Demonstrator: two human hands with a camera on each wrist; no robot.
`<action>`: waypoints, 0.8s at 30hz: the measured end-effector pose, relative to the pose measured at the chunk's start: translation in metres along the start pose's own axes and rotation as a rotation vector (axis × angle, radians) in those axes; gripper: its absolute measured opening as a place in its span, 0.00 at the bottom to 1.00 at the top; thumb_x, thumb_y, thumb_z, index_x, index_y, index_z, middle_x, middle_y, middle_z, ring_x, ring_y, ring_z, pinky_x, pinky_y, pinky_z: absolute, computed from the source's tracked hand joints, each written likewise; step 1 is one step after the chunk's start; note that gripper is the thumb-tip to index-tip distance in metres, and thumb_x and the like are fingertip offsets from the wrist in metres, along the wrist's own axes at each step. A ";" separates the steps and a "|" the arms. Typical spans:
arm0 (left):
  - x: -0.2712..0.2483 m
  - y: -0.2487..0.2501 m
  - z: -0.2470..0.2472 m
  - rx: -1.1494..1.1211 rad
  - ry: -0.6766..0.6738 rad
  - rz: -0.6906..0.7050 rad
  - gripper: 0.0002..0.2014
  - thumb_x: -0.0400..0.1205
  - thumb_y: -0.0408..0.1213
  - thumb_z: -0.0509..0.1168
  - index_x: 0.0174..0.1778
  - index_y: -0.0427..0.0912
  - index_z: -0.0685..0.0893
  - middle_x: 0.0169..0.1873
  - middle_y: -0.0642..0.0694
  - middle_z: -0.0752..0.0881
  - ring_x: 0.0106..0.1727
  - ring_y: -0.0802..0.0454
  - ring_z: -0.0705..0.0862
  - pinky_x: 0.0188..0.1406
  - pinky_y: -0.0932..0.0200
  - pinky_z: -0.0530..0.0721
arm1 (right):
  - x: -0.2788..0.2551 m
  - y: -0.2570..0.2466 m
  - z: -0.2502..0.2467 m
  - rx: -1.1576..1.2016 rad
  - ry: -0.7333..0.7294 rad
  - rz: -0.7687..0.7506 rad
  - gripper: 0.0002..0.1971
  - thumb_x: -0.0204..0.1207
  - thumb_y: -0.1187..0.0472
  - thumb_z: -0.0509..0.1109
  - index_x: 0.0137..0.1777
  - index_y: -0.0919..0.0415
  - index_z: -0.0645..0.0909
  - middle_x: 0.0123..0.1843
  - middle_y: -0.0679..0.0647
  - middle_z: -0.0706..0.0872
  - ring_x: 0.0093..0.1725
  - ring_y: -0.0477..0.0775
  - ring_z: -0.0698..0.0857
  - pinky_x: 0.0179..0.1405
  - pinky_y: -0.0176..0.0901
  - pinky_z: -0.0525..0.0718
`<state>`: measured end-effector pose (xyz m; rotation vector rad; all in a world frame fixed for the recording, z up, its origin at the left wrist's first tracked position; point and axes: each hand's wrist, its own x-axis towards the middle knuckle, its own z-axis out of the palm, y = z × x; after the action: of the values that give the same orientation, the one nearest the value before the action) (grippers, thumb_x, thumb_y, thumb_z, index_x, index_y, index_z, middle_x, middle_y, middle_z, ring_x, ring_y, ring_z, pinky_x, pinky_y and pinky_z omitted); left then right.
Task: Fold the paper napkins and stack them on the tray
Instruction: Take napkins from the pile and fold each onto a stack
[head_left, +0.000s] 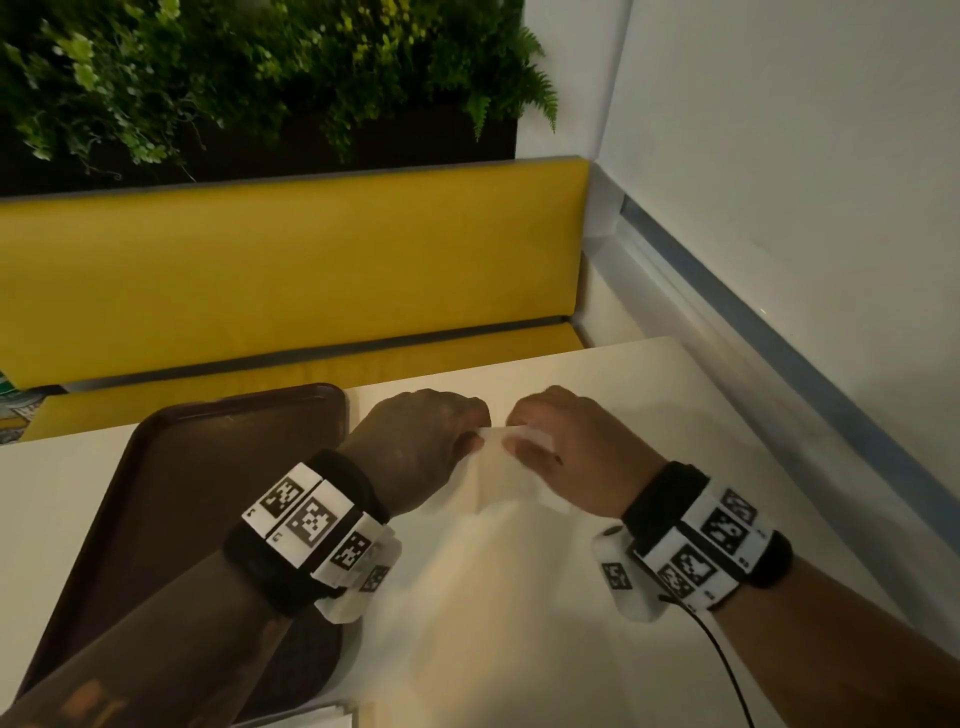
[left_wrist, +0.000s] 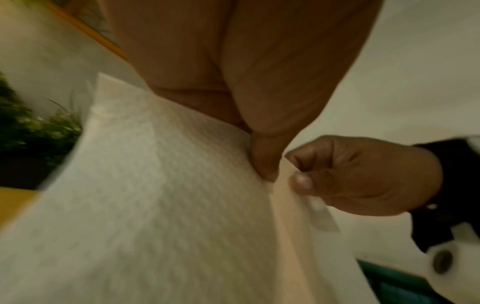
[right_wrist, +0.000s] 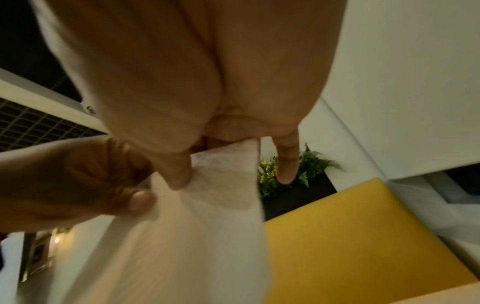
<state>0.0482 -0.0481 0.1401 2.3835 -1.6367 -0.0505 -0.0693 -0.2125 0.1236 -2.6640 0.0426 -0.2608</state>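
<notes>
**Legible markings: none confirmed**

Black-and-white square coded markers sit on the white blocks of the black left wristband (head_left: 311, 525) and the black right wristband (head_left: 711, 540); these are patterns, not readable text. Tiny dark characters are printed beside some markers, too small to make out. The white embossed paper napkin (left_wrist: 145, 195) carries texture only, no print.

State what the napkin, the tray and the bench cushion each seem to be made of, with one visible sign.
Napkin: thin white embossed paper; a dotted texture shows and it drapes limply from both hands.
Tray: probably dark brown plastic, matte, with a moulded raised rim.
Bench cushion: mustard-yellow upholstery, fabric or vinyl; too smooth to tell.
</notes>
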 end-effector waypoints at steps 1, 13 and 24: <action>-0.003 -0.006 -0.003 -0.007 0.003 -0.013 0.07 0.85 0.43 0.59 0.52 0.47 0.82 0.45 0.50 0.86 0.45 0.51 0.83 0.43 0.56 0.79 | 0.001 0.004 0.000 0.009 0.012 -0.013 0.12 0.84 0.52 0.64 0.53 0.59 0.82 0.46 0.53 0.86 0.47 0.53 0.83 0.50 0.56 0.82; -0.021 -0.043 -0.014 -0.691 0.097 -0.457 0.05 0.75 0.42 0.73 0.38 0.45 0.87 0.38 0.41 0.90 0.40 0.41 0.87 0.40 0.44 0.86 | -0.001 0.028 -0.021 0.455 0.057 0.339 0.06 0.83 0.60 0.66 0.48 0.60 0.83 0.42 0.54 0.88 0.41 0.51 0.86 0.39 0.34 0.85; -0.037 -0.049 -0.008 -0.780 0.213 -0.614 0.12 0.80 0.49 0.66 0.49 0.44 0.87 0.40 0.38 0.90 0.43 0.36 0.89 0.47 0.39 0.87 | 0.000 0.011 -0.018 0.861 0.005 0.472 0.04 0.80 0.63 0.69 0.52 0.63 0.80 0.44 0.59 0.87 0.41 0.53 0.85 0.43 0.46 0.84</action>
<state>0.0807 0.0037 0.1327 2.0495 -0.5676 -0.4367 -0.0722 -0.2308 0.1347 -1.7329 0.4466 -0.0919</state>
